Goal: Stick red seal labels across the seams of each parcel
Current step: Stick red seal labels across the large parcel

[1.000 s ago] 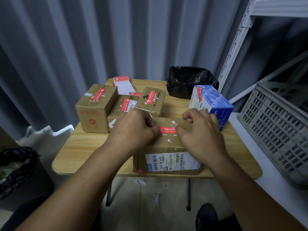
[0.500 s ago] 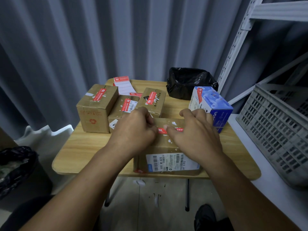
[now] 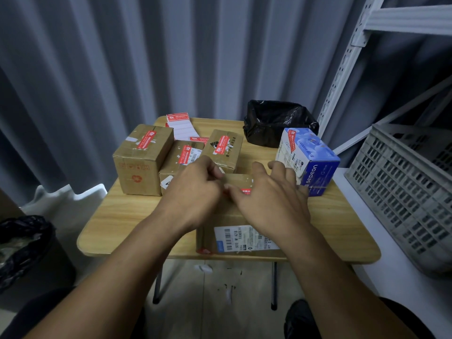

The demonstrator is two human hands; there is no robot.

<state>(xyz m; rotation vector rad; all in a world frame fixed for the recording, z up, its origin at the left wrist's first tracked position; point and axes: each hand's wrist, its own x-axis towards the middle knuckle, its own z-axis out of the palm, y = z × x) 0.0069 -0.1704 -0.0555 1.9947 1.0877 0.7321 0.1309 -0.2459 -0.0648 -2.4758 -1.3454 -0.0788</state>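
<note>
- right hand (image 3: 271,199) flat, pressing the red label (image 3: 245,191) onto the parcel (image 3: 238,179) at the table's (image 3: 127,216) near edge
- left hand (image 3: 195,189) curled beside it, can't tell if it's gripping anything

A small wooden surface (image 3: 127,223) on thin dark legs carries five boxes: a tall cardboard box (image 3: 143,162) at the far left, a low cardboard box (image 3: 181,155) against it, a third cardboard box (image 3: 223,148) just beside that, a blue and white carton (image 3: 310,160) at the right, and a large parcel (image 3: 244,237) at the near edge. At the far edge lie a stack of label sheets (image 3: 179,127) and a crumpled black bag (image 3: 278,123).
</note>
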